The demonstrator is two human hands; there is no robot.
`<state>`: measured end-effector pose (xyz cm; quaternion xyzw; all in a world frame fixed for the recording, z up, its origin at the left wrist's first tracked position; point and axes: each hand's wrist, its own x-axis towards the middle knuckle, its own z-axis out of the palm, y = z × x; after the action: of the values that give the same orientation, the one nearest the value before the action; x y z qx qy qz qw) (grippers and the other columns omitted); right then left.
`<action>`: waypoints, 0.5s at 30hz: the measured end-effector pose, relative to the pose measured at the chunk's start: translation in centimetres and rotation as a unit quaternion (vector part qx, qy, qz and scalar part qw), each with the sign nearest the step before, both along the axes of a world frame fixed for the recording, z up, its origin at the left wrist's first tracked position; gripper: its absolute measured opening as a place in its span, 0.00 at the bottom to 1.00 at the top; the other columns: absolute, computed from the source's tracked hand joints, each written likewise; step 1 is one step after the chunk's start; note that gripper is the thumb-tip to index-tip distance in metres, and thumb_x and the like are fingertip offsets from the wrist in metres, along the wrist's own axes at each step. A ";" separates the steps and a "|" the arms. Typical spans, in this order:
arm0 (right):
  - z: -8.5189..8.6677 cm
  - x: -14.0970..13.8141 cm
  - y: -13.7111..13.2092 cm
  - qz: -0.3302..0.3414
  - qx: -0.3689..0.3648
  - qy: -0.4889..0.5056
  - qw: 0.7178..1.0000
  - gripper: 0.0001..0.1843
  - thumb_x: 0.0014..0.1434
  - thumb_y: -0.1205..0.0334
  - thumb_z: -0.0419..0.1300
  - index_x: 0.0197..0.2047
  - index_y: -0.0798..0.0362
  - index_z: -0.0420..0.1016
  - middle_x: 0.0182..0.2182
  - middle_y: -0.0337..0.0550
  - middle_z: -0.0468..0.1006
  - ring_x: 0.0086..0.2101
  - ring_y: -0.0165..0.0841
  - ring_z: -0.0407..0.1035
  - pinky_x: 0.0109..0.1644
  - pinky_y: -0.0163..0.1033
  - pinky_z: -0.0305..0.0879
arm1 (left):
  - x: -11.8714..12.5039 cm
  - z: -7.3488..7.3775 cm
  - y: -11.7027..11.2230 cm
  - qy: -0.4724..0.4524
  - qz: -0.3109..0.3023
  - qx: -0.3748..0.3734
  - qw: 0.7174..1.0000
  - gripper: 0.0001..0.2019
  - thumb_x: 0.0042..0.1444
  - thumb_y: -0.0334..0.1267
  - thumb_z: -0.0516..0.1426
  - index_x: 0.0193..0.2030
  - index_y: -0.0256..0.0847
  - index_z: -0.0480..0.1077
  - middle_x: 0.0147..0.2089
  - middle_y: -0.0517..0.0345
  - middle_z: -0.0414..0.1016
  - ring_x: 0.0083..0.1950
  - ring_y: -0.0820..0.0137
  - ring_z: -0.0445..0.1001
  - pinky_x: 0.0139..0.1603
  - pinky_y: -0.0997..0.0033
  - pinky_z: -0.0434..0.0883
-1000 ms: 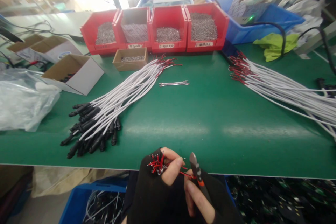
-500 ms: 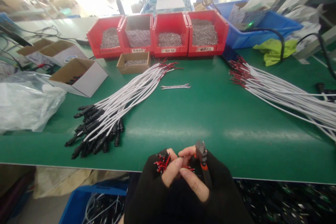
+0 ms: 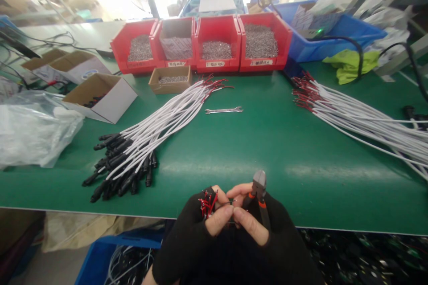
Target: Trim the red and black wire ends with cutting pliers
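Note:
My left hand (image 3: 217,221), in a black fingerless glove, is closed around a bundle of short red and black wires (image 3: 207,205) whose tips stick up past the fingers. My right hand (image 3: 250,226) keeps a pair of diagonal cutters (image 3: 259,181) with orange-trimmed handles in its palm, jaws pointing up and away. The thumbs and forefingers of both hands meet at a thin wire end (image 3: 232,201) between them. Both hands are at the table's front edge. What lies below the fingers is hidden.
White cables with black connectors (image 3: 150,129) lie to the left; more white cables (image 3: 361,116) lie to the right. A double-ended wrench (image 3: 224,110) sits mid-table. Behind stand red bins (image 3: 217,64) of small metal parts, a small cardboard box (image 3: 170,87) and a blue crate (image 3: 337,44).
The cutters have turned more upright, with their jaws slightly higher and handles more spread. Both hands' fingertips have come closer together at the wire end.

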<state>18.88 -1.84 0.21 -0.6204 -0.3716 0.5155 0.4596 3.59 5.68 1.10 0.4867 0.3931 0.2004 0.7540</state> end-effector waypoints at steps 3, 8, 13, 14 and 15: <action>-0.2 0.2 -0.1 0.015 0.019 -0.024 0.999 0.14 0.68 0.50 0.63 0.51 0.48 0.78 0.44 0.44 0.83 0.44 0.38 0.79 0.51 0.40 0.75 | -0.2 -0.1 0.1 -0.010 -0.023 -0.007 1.000 0.09 0.64 0.39 0.62 0.33 0.40 0.71 0.50 0.56 0.80 0.47 0.64 0.75 0.48 0.70 0.69; 0.0 0.3 -0.4 0.029 0.017 -0.020 0.999 0.12 0.70 0.51 0.60 0.39 0.50 0.73 0.37 0.40 0.80 0.39 0.34 0.78 0.46 0.36 0.74 | -0.5 -0.3 0.1 0.071 -0.024 0.026 0.997 0.11 0.62 0.41 0.63 0.31 0.41 0.69 0.28 0.65 0.70 0.31 0.70 0.68 0.36 0.72 0.65; -0.1 0.0 -0.5 -0.006 0.026 -0.014 1.000 0.12 0.68 0.50 0.61 0.48 0.47 0.77 0.36 0.38 0.79 0.36 0.34 0.76 0.41 0.34 0.73 | -0.3 -0.1 0.3 0.043 -0.026 0.042 0.998 0.10 0.59 0.41 0.63 0.31 0.40 0.69 0.32 0.61 0.71 0.35 0.68 0.69 0.38 0.70 0.65; -0.2 0.0 -0.6 -0.002 0.035 -0.020 0.999 0.11 0.68 0.52 0.62 0.49 0.48 0.77 0.37 0.39 0.79 0.37 0.35 0.76 0.42 0.36 0.74 | -0.2 0.0 0.4 0.045 -0.033 0.038 0.998 0.11 0.58 0.42 0.63 0.31 0.40 0.69 0.32 0.60 0.71 0.34 0.68 0.68 0.37 0.70 0.65; -0.4 0.1 -0.6 0.008 0.045 -0.028 0.999 0.10 0.68 0.53 0.62 0.47 0.48 0.78 0.37 0.41 0.79 0.38 0.36 0.76 0.43 0.37 0.73 | -0.2 0.1 0.6 0.049 -0.041 0.038 0.997 0.11 0.57 0.43 0.63 0.31 0.39 0.68 0.31 0.61 0.70 0.33 0.68 0.68 0.36 0.70 0.64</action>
<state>18.94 -2.46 -0.17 -0.6099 -0.4123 0.4847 0.4724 3.39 6.23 1.24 0.5397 0.4016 0.1597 0.7224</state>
